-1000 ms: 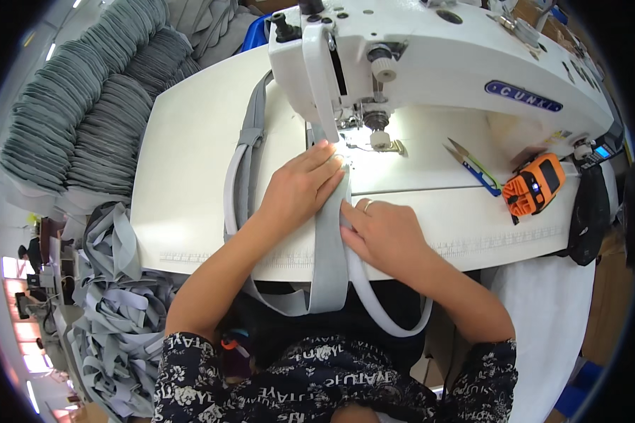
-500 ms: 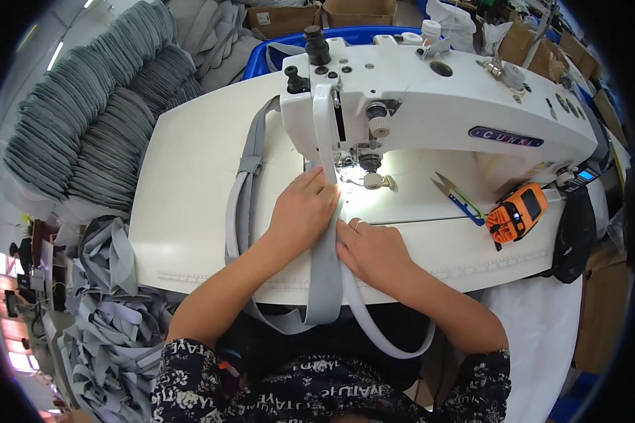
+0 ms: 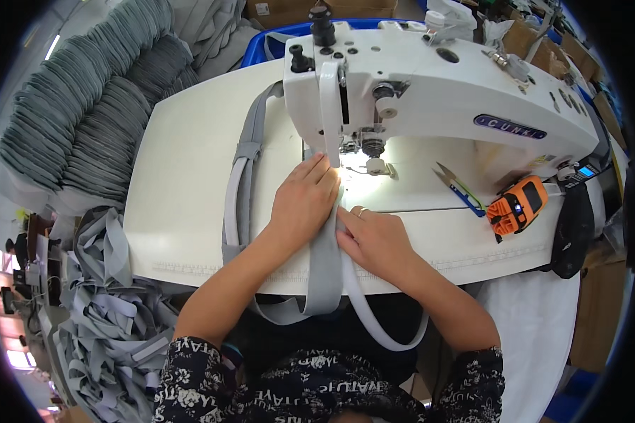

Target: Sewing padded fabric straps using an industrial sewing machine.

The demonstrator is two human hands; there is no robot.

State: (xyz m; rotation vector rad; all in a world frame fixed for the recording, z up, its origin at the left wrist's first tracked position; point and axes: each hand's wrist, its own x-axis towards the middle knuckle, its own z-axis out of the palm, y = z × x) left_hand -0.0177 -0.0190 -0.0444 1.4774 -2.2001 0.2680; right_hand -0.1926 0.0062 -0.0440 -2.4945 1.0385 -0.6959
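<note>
Grey fabric strip (image 3: 324,273) runs up to the sewing machine (image 3: 430,106), left hand (image 3: 303,203) flat on it, right hand (image 3: 375,240) curled at the white band (image 3: 360,306), grip unclear, and uneven pulling could skew the layers.

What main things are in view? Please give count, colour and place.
Sewing machine: one, white, upper centre
Sewing table: one, off-white, under machine
Fabric strip: one, grey, centre, over front edge
Narrow strip: one, white, right of fabric strip
Strap: one, grey and white, table's left
Thread snips: one, blue-green, table's right
Boxy device: one, orange-black, beside snips
Keypad device: one, black, far right
Sheet: one, white, lower right
Stacked fabric pieces: many, grey, upper left
Loose strips: many, grey, lower left
Tub: one, blue, behind machine
Cardboard boxes: several, brown, top and right
Left hand: one, bare, on fabric strip
Right hand: one, ringed, at fabric strip's edge
</note>
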